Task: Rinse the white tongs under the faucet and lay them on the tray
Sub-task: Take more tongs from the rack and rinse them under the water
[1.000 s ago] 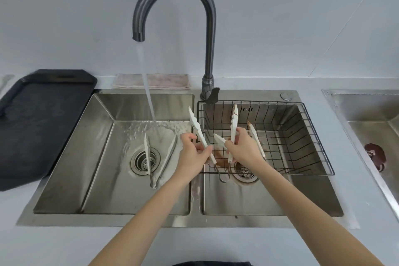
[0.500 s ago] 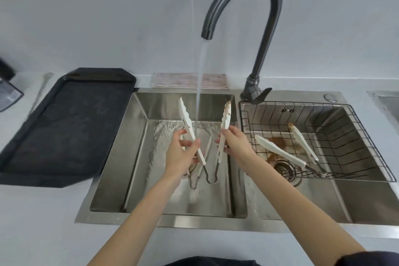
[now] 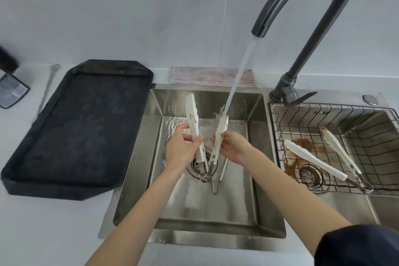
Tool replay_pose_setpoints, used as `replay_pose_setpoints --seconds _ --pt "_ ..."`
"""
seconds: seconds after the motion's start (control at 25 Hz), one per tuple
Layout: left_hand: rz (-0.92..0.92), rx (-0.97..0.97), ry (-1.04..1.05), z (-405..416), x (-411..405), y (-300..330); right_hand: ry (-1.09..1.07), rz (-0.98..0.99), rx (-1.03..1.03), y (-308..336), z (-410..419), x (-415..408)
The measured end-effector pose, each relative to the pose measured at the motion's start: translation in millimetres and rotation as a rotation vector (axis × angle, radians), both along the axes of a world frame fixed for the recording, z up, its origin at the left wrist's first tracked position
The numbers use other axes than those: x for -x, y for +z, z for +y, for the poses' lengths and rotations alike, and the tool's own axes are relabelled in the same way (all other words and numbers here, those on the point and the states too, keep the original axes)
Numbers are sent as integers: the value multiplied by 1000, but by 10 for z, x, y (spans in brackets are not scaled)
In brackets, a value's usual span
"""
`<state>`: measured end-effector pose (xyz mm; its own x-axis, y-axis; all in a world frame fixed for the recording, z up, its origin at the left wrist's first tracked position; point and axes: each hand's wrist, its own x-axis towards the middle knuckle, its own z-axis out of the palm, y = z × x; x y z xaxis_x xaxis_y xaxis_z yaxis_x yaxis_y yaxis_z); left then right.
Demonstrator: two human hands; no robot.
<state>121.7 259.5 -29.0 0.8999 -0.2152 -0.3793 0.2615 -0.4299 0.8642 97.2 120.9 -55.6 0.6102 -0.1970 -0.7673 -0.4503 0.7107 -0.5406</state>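
A pair of white tongs (image 3: 192, 114) with a metal hinge is held upright over the left sink basin (image 3: 237, 207), tips up and spread apart. My left hand (image 3: 182, 149) grips the left arm of the tongs. My right hand (image 3: 233, 147) holds the right arm, whose tip sits in the water stream (image 3: 239, 75) from the dark curved faucet (image 3: 311, 8). A second pair of white tongs (image 3: 224, 168) lies under them in the basin, mostly hidden. The black tray (image 3: 82, 131) lies bare on the counter left of the sink.
A wire rack (image 3: 367, 153) in the right basin holds a third pair of white tongs (image 3: 313, 157) above a brown stain. A folded pink cloth (image 3: 211, 76) lies behind the sink. A dark object (image 3: 10, 90) stands at the far left edge.
The view has shifted left and closer. My hands have carried the tongs from the rack side over the left basin, and their right tip now sits in the stream, splashing water.
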Motion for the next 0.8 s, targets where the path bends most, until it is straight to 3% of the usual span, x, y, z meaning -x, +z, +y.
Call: replay_pose_setpoints --seconds 0.44,0.64,0.8 --pt "123 -71 6 -159 -397 -330 -87 149 -175 -349 -85 -394" --pt "367 142 166 -46 -403 -332 -129 131 -172 -452 -117 -518" --pt "467 200 196 0 -351 -379 -155 128 -160 -447 -170 -562"
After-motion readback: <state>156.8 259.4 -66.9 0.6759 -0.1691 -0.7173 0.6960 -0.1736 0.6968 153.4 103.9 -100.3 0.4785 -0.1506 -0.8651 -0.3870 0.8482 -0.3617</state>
